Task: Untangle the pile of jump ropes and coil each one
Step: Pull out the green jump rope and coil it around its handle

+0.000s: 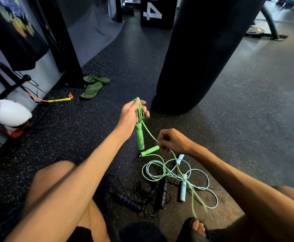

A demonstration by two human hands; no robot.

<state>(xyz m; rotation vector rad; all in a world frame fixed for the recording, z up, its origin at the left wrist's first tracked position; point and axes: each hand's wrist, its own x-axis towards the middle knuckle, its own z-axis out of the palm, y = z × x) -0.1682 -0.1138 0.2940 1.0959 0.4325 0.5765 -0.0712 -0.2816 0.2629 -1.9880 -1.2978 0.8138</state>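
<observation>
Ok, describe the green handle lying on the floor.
Near the base of the black punching bag, the right hand pinches green rope. The green handle lies on the floor beside that hand, unlike its twin hanging upright under the left hand.

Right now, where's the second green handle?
Head view, centre: the second green handle sits just left of the right hand, below the first green handle hanging from the green rope in the left hand.

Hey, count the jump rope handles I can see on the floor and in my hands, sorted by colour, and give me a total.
Green handles: 2
Light blue handles: 2
Dark purple-black handles: 2
Yellow handle: 1
Total: 7
</observation>
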